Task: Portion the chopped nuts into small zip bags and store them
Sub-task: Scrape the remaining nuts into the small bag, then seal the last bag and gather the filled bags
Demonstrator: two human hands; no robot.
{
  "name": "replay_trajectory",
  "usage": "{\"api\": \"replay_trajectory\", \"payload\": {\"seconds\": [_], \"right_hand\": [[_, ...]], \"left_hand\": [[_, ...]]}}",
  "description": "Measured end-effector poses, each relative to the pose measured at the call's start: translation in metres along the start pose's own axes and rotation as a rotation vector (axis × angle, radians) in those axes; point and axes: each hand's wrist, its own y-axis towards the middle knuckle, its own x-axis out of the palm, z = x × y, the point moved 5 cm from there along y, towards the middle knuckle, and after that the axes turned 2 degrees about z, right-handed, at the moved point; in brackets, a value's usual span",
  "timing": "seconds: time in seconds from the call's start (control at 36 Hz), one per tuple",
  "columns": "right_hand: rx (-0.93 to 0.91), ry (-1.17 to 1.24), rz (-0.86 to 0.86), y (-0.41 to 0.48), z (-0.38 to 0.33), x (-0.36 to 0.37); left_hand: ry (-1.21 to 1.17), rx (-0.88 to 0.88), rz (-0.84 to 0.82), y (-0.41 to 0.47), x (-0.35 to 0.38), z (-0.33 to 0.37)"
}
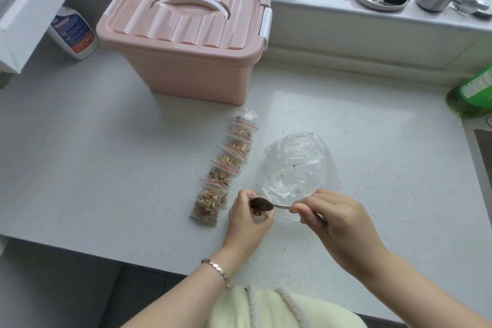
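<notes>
Now the fingers [239, 204] of the left hand [247, 218] are curled round a small zip bag [258, 216], mouth upward. The right hand [338, 221] pinches the handle of a metal spoon [262, 205] between thumb and first fingers. The bowl of the spoon lies over the mouth of the bag; whether it touches the rim cannot be told. Some chopped nuts show inside.

The bag looks like thin, soft film, very light, and it would probably collapse if it is let go. The best hold is likely at the two sides just under the zip strip, so the mouth stays wide. The nuts are crumbly, so the belly should not be squeezed.

Just to the left lies a row of filled bags [229, 165]. They overlap each other, and the line runs away toward a pink storage box [186, 66] with its lid closed. Just behind the hands is a large clear bag [292, 168], nearly empty, with only crumbs visible; the right hand covers its near edge.

The front edge of the worktop [106, 168] is near the wrists, so a dropped bag could fall off there. A sink [483, 157] opens at the far right. There is open surface left of the row, and some between the row and the box.
</notes>
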Motion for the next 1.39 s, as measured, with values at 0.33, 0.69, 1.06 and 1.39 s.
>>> {"api": "replay_trajectory", "payload": {"seconds": [0.33, 0.69, 1.06, 1.39], "right_hand": [[0.760, 0.474, 0.406, -0.023, 0.053, -0.045], [1.575, 0.781, 0.441, -0.116, 0.121, 0.064], [0.679, -0.011, 0.050, -0.081, 0.073, 0.043], [0.444, 0.147, -0.217, -0.044, 0.026, 0.100]], "left_hand": [[0.025, -0.048, -0.113, 0.000, -0.006, 0.002], [0.124, 0.031, -0.202, -0.001, -0.031, 0.021], [0.102, 0.116, -0.153, -0.001, -0.034, 0.022], [0.266, 0.359, -0.229, -0.004, -0.040, 0.025]]}}
